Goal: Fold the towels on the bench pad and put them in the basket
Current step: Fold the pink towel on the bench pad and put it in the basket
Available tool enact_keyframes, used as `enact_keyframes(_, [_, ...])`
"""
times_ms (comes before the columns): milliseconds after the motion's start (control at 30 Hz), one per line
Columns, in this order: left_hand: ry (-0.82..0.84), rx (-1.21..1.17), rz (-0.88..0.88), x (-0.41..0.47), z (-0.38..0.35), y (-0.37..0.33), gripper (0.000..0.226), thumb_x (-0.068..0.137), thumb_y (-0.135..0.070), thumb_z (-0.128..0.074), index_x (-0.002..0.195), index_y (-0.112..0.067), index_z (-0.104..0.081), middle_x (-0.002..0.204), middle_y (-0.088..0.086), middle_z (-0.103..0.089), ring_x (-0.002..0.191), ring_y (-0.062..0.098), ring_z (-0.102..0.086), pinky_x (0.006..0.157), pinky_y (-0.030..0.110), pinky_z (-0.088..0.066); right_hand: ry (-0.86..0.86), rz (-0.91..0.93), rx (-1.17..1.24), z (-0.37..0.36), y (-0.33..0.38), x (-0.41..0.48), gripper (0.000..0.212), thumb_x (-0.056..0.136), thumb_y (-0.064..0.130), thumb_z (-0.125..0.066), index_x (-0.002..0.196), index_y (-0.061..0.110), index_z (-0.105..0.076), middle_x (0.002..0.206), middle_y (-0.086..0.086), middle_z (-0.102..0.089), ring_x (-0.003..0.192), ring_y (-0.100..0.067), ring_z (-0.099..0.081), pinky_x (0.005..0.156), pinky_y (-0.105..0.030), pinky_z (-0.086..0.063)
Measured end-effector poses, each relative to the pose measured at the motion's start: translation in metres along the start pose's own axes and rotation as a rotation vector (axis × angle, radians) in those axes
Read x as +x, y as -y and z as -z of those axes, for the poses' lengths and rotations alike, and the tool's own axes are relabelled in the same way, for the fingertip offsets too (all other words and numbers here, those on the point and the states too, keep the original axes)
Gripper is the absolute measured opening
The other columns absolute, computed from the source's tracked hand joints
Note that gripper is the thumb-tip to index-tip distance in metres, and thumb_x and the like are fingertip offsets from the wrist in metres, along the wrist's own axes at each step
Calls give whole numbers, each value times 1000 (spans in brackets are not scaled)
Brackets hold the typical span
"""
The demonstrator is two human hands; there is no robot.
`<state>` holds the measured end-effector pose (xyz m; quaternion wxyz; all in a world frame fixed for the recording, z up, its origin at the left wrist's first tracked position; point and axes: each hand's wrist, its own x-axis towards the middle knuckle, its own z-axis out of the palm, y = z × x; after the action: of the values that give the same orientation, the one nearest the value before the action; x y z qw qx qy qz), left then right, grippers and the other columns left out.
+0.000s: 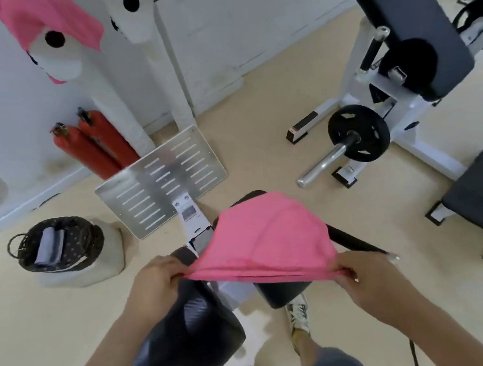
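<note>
A smooth beige floor (54, 327) runs under padded gym machines. Low in the frame, the left hand (152, 280) and right hand (367, 280) each keep a grip pinched tight on a near corner of the soft pink towel (268, 237), which drapes over the black bench pad (281, 293). At middle left, a dark woven basket (86, 232) holds a folded grey towel (49, 246). Beyond stands a slotted metal plate (161, 180); the sticker just below it is too blurred to read.

we stand in a gym: a black weight plate (359, 133) on a chrome bar (323, 162), dark padded seats (395, 11) on white frames (352, 78), a slotted metal footplate (161, 180), and what look like two red fire extinguishers (95, 146).
</note>
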<state>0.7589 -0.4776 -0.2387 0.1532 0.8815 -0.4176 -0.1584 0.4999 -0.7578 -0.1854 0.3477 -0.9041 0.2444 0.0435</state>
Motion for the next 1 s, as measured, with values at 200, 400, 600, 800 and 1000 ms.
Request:
enact_keyframes(200, [141, -24, -87, -18, 7, -3, 30, 58, -8, -63, 72, -31, -76, 72, -16, -65, 71, 4, -54, 73, -2, -31, 130, -153, 62, -19, -8, -24, 18, 81, 6, -61, 70, 20, -65, 55, 13, -53, 53, -6, -47, 51, -19, -36])
enact_keyframes(400, [259, -150, 90, -19, 17, -9, 22, 50, -16, -56, 50, -37, -61, 68, -20, -61, 68, 5, -57, 64, 21, -43, 392, -289, 304, -14, -6, -33, 12, 79, 5, -66, 72, 15, -70, 64, 10, -63, 59, -6, -63, 64, -25, -56])
enact_keyframes(600, [279, -488, 240, 11, 31, -21, 16, 56, -11, -53, 59, -18, -67, 65, 2, -68, 69, 23, -61, 71, 32, -47, 394, -344, 490, -5, -14, -25, 13, 84, 3, -67, 76, 13, -67, 80, -2, -61, 59, -9, -64, 60, -23, -54])
enact_keyframes(800, [38, -607, 276, 76, 28, -57, 24, 80, 16, -44, 75, 0, -62, 66, 2, -58, 60, 8, -53, 63, 18, -42, -22, -480, 866, -1, -39, 2, 19, 82, -15, -59, 77, 2, -66, 70, -12, -62, 64, -16, -62, 63, -27, -57])
enact_keyframes(1000, [-18, -475, 384, 127, -8, -69, 19, 83, 0, -43, 81, -2, -62, 76, 5, -57, 70, 16, -47, 64, 24, -36, -275, -548, 851, -17, -66, 40, 17, 83, -10, -61, 81, 7, -66, 65, -2, -65, 58, -13, -59, 68, -33, -54])
